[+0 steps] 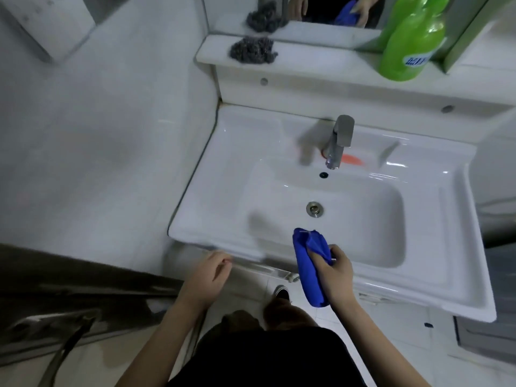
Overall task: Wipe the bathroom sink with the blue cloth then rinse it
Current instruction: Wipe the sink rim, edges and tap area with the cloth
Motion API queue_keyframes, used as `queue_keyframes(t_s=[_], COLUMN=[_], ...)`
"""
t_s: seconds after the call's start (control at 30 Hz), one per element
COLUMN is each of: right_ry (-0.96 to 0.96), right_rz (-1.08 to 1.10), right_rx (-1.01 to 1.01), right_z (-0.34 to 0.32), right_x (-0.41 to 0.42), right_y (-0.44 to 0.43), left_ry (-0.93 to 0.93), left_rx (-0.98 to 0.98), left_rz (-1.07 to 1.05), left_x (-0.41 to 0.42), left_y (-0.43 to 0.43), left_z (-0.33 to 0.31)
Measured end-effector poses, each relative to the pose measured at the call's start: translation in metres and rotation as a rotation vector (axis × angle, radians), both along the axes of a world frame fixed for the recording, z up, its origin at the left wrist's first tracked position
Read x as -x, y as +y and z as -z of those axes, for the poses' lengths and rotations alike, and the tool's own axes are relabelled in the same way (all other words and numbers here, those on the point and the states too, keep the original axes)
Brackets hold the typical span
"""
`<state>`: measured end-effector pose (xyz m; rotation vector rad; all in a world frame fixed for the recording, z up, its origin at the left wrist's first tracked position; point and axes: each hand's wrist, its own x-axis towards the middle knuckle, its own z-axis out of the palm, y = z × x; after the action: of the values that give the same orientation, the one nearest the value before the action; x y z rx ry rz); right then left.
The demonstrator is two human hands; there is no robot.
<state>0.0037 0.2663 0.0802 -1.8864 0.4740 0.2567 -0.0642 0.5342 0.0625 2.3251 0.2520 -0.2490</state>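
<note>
**Ana:** White bathroom, white tile all round, pale and a little dim. What has the person got hold of?

**Ben:** Start at the right hand [333, 272]: its grip is closed round the blue cloth [310, 269], which is bunched into a long roll. The far end of the roll pokes out over the near edge of the basin; the near end hangs down in front of the sink [231, 152]. The left hand [213, 270] is loosely open and empty, just off the sink's near-left rim, touching nothing that I can see.

**Ana:** So which step is this?

**Ben:** I'd judge the very start of the wipe. The cloth is held above the basin rather than pressed on it, and no water runs from the tap [339, 141].

**Ana:** And the next move?

**Ben:** Probably lowering the cloth flat onto the basin wall near the drain [315, 209] and sweeping it round. A roll wipes poorly, so spreading it out would help. Rinsing would later need the tap opened.

**Ana:** What else is about?

**Ben:** An orange patch lies at the tap's base. On the far shelf sit a grey scrubber [252, 50] to the left and a green bottle [410, 43] to the right, with a mirror [321, 9] behind. Floor tiles show below, near the person's feet.
</note>
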Motion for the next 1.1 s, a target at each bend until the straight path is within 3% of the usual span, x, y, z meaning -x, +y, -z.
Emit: queue_keyframes(t_s=[0.33, 0.53, 0.67, 0.77, 0.87, 0.93, 1.0, 1.1], right_ry=[-0.017, -0.035, -0.122, -0.215, -0.268, -0.217, -0.160, -0.199], right_rz=[0.044, 0.184, 0.263, 0.178, 0.161, 0.306, 0.487, 0.337], right_rx=[-0.050, -0.092, 0.006, 0.127, 0.362, 0.550, 0.564, 0.535], right_z=[0.001, 0.041, 0.070, 0.086, 0.105, 0.119, 0.124, 0.122], right_x=[-0.117, -0.179, -0.232, -0.269, -0.306, -0.326, -0.342, -0.354], right_y=[0.014, 0.055, 0.080, 0.094, 0.095, 0.090, 0.101, 0.153], left_ry=[-0.091, -0.193, -0.259, -0.358, -0.455, -0.486, -0.488, -0.474], left_rx=[-0.130, -0.318, -0.470, -0.565, -0.587, -0.576, -0.564, -0.586], left_rz=[0.137, 0.281, 0.348, 0.387, 0.412, 0.400, 0.394, 0.398], left_x=[-0.172, -0.298, -0.348, -0.359, -0.356, -0.356, -0.355, -0.356], left_y=[0.008, 0.027, 0.052, 0.071, 0.075, 0.075, 0.075, 0.076], left_z=[-0.008, 0.048, 0.103, 0.134, 0.143, 0.142, 0.143, 0.143])
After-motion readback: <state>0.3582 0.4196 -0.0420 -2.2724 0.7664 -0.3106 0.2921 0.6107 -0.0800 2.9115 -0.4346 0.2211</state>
